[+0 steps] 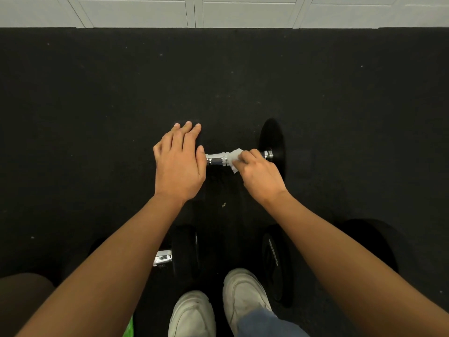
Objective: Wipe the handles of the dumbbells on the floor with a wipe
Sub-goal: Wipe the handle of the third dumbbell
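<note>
Ideally, the right hand (260,173), pinching the wipe (234,159) round the handle (216,159), should twist and slide its whole length — while the flat, straight-fingered left hand (179,164) steadies the dumbbell (271,142).

Single head-worn wide-angle view, pointing steeply down and forward. Dark floor (97,117) fills frame; white panelled wall (243,10) along top edge; shoes (243,293) at bottom edge; forearms (109,263) enter from below. Close range.

Dark speckled floor (121,93); pale panelled wall (243,10) along far edge.
</note>
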`<state>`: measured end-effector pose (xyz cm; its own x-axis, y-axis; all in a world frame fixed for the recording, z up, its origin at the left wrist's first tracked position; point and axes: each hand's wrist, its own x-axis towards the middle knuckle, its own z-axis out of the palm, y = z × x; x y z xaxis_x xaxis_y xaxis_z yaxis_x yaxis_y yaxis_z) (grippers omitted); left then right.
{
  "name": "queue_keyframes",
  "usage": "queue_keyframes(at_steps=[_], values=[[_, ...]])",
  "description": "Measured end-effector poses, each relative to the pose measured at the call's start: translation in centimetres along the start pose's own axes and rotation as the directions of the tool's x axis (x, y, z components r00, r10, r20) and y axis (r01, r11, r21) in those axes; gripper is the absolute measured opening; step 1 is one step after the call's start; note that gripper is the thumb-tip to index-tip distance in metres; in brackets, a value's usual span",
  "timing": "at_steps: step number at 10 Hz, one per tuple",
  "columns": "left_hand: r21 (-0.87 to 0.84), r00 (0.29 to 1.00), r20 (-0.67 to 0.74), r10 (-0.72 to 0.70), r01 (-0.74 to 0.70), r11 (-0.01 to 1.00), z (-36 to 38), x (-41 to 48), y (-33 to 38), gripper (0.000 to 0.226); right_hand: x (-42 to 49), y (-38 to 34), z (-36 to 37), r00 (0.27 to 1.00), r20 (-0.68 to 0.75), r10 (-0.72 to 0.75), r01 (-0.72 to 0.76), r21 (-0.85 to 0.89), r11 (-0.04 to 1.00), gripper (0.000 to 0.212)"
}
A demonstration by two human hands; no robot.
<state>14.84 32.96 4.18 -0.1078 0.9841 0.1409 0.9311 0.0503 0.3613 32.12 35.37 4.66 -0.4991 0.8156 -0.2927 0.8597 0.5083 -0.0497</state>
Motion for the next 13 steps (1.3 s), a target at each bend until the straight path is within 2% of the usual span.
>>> queue_keyframes(at_steps=[1,2,4,6,7,10,13], values=[[-0.003,1.000,-0.003,0.000,0.000,1.000,0.0,0.0,0.0,0.050,-0.3,0.2,0.0,0.991,-0.038,0.132,-0.130,0.061,0.990,0.038],[0.000,1.000,0.000,-0.001,0.001,1.000,0.0,0.1,0.0,0.050,-0.2,0.1,0.0,0.983,-0.057,0.176,-0.170,0.094,0.981,0.037],[0.000,1.000,0.006,0.002,-0.002,1.000,0.0,0.1,0.0,0.049,0.4,-0.4,0.2,0.997,-0.064,0.046,-0.040,0.093,0.995,0.039],[-0.009,1.000,-0.008,0.007,-0.007,1.000,0.0,0.1,0.1,0.048,0.7,0.1,0.2,0.982,-0.097,0.164,-0.146,0.172,0.974,0.041],[-0.012,1.000,-0.012,0.008,-0.008,1.000,0.0,0.1,0.0,0.047,1.5,-0.3,0.0,0.980,-0.107,0.165,-0.141,0.198,0.970,0.038],[-0.002,1.000,-0.012,0.009,-0.009,1.000,0.1,0.0,-0.1,0.046,3.0,-2.8,-1.1,0.994,-0.044,-0.097,0.102,0.142,0.984,0.039],[-0.014,1.000,-0.004,0.007,-0.007,1.000,0.0,0.1,0.0,0.048,2.2,-1.0,-0.4,0.995,-0.081,0.052,-0.039,0.163,0.986,0.039]])
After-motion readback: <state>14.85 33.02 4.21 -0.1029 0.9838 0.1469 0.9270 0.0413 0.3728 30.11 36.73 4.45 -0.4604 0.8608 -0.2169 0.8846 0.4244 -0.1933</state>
